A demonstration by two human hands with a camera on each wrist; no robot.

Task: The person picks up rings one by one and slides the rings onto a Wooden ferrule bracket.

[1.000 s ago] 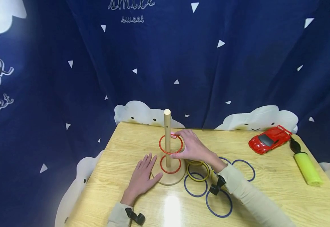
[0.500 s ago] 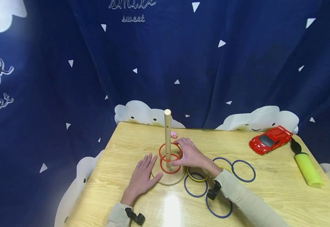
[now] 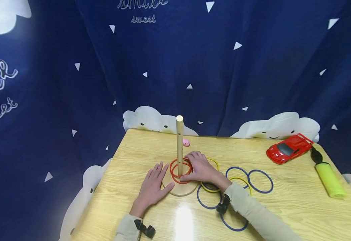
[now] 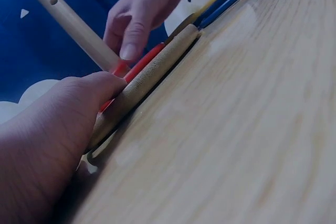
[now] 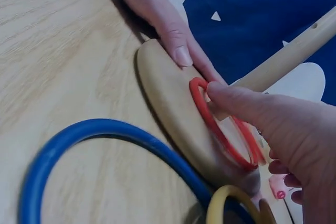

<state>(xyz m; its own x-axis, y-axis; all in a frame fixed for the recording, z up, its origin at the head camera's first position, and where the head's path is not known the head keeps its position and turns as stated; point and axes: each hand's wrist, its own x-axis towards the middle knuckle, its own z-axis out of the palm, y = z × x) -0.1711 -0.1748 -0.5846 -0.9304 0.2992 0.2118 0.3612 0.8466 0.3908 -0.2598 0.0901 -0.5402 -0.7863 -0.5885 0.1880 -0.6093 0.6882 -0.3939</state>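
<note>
A wooden peg stands upright on a round wooden base. Two red rings encircle the peg: one lies low on the base, and the upper red ring sits just above it, slightly offset. My right hand holds the upper ring by its right side, fingers behind and thumb in front. In the right wrist view the thumb touches a red ring near the base. My left hand lies flat with spread fingers at the base's left edge; its thumb rests on the rim in the left wrist view.
Right of the base lie several blue rings and yellow rings, some overlapping. A red toy car and a yellow-green hand pump are at the far right. A small pink object sits behind the peg.
My right hand has lowered the upper red ring down the peg, close to the other red ring. The left hand has stayed in place.
</note>
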